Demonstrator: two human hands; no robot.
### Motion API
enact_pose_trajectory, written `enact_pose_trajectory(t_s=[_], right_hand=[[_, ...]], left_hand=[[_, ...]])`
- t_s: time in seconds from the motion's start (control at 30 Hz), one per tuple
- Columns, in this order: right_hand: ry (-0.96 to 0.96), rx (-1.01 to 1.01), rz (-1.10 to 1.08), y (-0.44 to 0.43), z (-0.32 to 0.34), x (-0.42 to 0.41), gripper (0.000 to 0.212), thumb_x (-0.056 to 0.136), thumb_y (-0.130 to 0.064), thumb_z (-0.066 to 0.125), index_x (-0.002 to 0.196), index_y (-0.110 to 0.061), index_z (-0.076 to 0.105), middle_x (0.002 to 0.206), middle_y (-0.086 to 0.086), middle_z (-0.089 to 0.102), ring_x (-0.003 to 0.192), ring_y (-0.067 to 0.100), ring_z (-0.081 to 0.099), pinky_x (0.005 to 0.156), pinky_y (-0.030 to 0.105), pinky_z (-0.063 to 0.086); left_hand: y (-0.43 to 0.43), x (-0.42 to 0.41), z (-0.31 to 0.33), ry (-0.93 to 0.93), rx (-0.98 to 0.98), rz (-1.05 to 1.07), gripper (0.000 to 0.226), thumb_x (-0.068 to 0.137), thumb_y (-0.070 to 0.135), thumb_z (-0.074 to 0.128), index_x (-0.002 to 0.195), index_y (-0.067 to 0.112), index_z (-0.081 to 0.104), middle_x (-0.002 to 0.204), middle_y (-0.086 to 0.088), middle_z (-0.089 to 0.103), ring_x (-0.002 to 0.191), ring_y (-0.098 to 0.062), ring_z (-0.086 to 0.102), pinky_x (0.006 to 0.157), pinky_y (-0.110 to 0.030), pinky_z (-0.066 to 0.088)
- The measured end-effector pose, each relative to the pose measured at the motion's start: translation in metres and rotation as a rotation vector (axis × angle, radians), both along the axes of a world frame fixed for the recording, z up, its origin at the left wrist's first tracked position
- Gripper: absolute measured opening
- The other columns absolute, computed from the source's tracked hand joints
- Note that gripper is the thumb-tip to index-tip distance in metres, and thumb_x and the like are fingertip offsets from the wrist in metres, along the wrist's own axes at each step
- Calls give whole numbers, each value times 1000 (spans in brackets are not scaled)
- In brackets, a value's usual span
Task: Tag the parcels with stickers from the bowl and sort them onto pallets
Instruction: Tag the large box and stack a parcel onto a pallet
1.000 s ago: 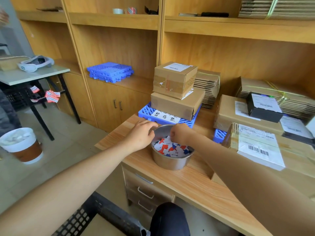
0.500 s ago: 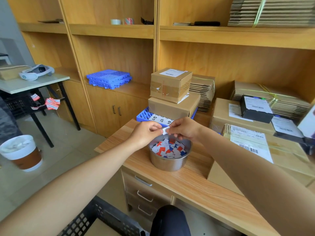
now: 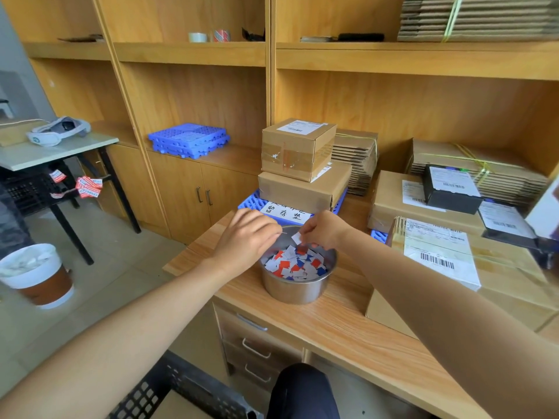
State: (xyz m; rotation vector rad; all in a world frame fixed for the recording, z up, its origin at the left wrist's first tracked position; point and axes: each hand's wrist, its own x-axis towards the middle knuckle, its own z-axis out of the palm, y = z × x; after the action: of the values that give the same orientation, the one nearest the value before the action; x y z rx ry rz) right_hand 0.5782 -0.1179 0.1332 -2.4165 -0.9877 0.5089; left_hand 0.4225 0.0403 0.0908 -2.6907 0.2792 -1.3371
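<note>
So the right hand (image 3: 323,231) has a pinch grip closed on one little white sticker (image 3: 297,237), held just above the steel bowl (image 3: 298,290) near the worktop (image 3: 332,328) edge. The rest of the red, blue and white stickers (image 3: 295,264) are heaped loose inside it. The left hand (image 3: 248,237) is right beside it, fingers curled toward the sticker's free edge, but I honestly can't tell if its grip is on anything or just close by. My guess on handling: these weigh nothing, they're floppy paper, and they're tacky once the backing's off, so they'll curl, fold on themselves or cling to a fingertip. Best to hold one by a corner, fingertips only, glue face off the skin. The taped cardboard parcels (image 3: 298,146) stacked on the blue pallet (image 3: 251,204) just behind the bowl look stiff and easy by comparison.
</note>
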Motion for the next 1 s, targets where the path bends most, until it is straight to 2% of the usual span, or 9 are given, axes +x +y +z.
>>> enact_pose_trajectory(t_s=[0.1, 0.2, 0.37, 0.47, 0.53, 0.63, 0.73, 0.83, 1.0], right_hand=[[-38, -28, 23, 1, -3, -3, 32, 89, -11, 65, 118, -23, 74, 113, -1, 70, 92, 14, 61, 72, 22, 47], [-61, -5, 36, 0, -2, -5, 32, 91, -9, 61, 117, -22, 73, 113, 1, 71, 97, 13, 62, 78, 23, 47], [34, 143, 64, -1, 15, -14, 27, 85, -10, 59, 102, -23, 76, 87, -5, 75, 57, -1, 61, 53, 12, 45], [100, 241, 50, -10, 30, -17, 15, 88, -12, 62, 87, -22, 73, 82, 7, 76, 51, 3, 59, 45, 13, 41], [129, 290, 31, -22, 43, -17, 11, 87, -14, 64, 83, -16, 74, 80, 10, 75, 53, 8, 55, 44, 17, 40], [143, 335, -34, -49, 62, -16, 12, 88, -12, 67, 90, -5, 75, 61, -4, 62, 47, 6, 49, 46, 21, 41], [189, 406, -75, -81, 76, -9, 18, 87, -19, 71, 83, -1, 74, 64, 4, 61, 52, 15, 45, 46, 24, 34], [211, 440, -104, -119, 87, 1, 26, 88, -28, 75, 77, -5, 73, 71, 16, 60, 64, 25, 42, 47, 26, 31], [165, 458, -176, -188, 101, 15, 21, 88, -26, 74, 83, -5, 72, 60, -8, 64, 60, 15, 47, 52, 24, 38]], left_hand=[[1, -1, -5, -21, 7, 31, 9, 98, 18, 64, 95, 16, 73, 95, 6, 69, 93, -20, 61, 88, -38, 45], [-3, -1, -3, 67, -147, 87, 15, 100, 23, 58, 96, 16, 70, 95, 7, 69, 95, -17, 58, 88, -35, 44], [-23, 7, 15, 353, -1042, 86, 6, 95, 18, 66, 90, 20, 68, 89, 10, 72, 84, 0, 63, 75, -13, 45], [-34, 14, 31, 340, -1254, 6, 3, 93, 13, 68, 94, 13, 71, 91, 3, 77, 84, -2, 68, 75, -7, 46], [-46, 19, 43, 310, -1332, -69, 6, 93, 10, 67, 96, 8, 72, 92, -3, 77, 79, 1, 67, 73, -6, 45], [-67, 27, 59, 300, -1383, -168, 6, 92, 10, 68, 95, 12, 73, 91, -3, 77, 81, -1, 67, 76, -9, 46], [-91, 40, 74, 310, -1429, -254, 5, 92, 11, 69, 93, 15, 72, 84, 4, 76, 77, 1, 66, 75, -11, 47], [-123, 58, 86, 358, -1446, -335, 8, 91, 8, 70, 88, 15, 71, 82, 1, 75, 73, -1, 66, 75, -14, 49], [-180, 90, 100, 482, -1526, -468, 12, 94, 11, 66, 86, 18, 71, 83, -1, 72, 79, -13, 60, 80, -26, 47]])
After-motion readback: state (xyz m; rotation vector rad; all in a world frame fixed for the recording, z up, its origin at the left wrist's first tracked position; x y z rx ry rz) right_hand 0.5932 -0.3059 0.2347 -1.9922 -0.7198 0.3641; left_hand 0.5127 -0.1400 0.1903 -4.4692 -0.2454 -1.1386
